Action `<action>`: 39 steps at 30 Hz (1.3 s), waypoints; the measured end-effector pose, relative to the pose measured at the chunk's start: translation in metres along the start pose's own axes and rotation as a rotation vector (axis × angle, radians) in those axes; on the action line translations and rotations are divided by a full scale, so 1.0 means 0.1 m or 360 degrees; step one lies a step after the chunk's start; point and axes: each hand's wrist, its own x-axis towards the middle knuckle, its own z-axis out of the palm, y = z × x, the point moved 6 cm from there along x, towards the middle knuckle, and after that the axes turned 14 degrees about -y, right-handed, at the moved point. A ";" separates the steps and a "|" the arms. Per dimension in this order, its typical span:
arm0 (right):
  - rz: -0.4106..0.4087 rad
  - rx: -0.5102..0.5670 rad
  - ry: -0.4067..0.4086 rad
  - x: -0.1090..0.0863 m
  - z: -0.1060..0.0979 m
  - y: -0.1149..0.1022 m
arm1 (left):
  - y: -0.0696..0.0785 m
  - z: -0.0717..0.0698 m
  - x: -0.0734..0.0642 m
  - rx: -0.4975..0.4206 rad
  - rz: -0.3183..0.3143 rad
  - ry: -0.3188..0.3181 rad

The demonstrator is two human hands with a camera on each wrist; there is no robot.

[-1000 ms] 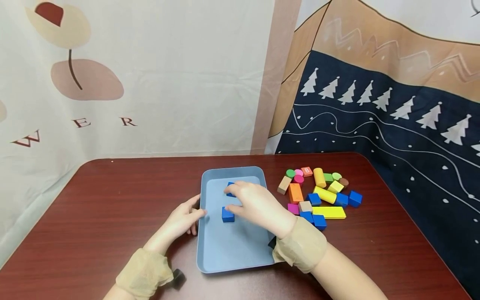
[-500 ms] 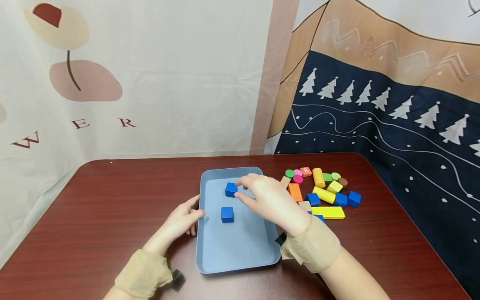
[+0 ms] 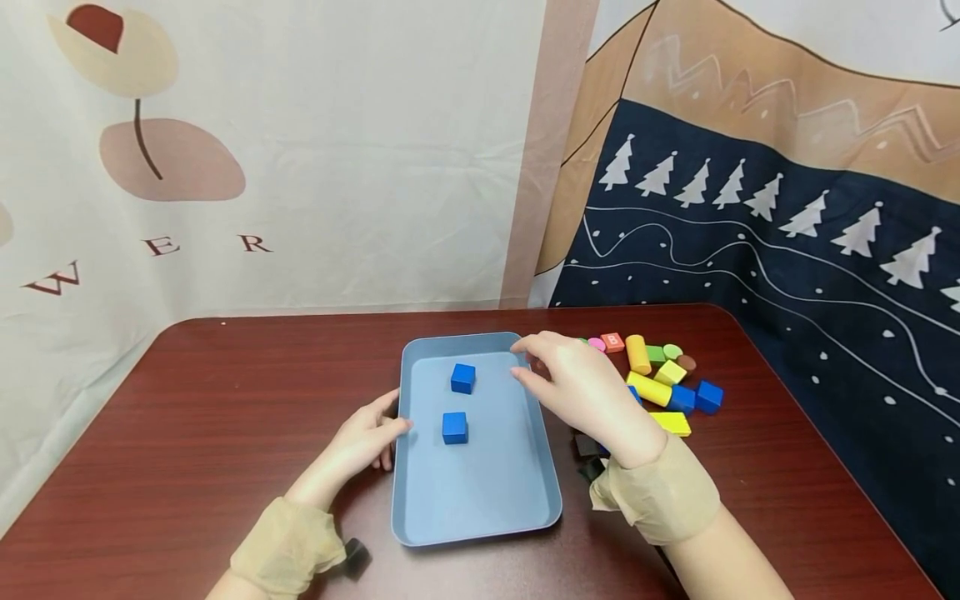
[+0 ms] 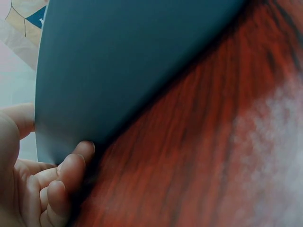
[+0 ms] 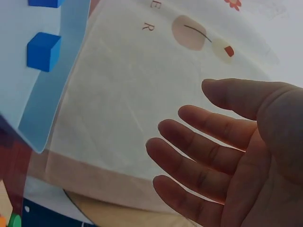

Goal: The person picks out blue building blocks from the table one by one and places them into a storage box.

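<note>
A light blue tray (image 3: 480, 492) lies on the table with two blue cubes in it. One blue cube (image 3: 462, 378) sits toward its far end, the other blue cube (image 3: 454, 427) nearer its middle. My left hand (image 3: 367, 433) holds the tray's left rim, thumb on the inner side and fingers against the outside wall; in the left wrist view those fingers (image 4: 71, 170) are bent. Over the tray's right rim hovers my right hand (image 3: 588, 392), holding nothing. The right wrist view shows its fingers (image 5: 199, 151) spread and relaxed, apart from the cubes.
Right of the tray, several coloured blocks lie in a cluster, among them a yellow cylinder (image 3: 638, 355), a blue cube (image 3: 708, 397) and a red lettered block (image 3: 612, 342). My right hand and wrist cover part of it. Printed curtains (image 3: 375, 167) hang behind the table (image 3: 247, 400).
My right hand has let go of the far blue cube and moved right, away from it toward the block cluster. Both cubes stay in the tray. My left hand has not moved.
</note>
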 end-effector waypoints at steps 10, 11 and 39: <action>0.0119 0.0061 0.0057 -0.10 -0.04 0.34 | 0.00 0.00 0.02 -0.0005 0.0021 -0.0004; 0.0118 0.0064 0.0067 -0.12 -0.04 0.37 | 0.00 0.00 0.02 -0.0005 0.0022 -0.0003; 0.0241 0.0072 -0.0107 -0.25 0.16 0.95 | -0.02 -0.01 0.01 -0.0012 0.0015 -0.0001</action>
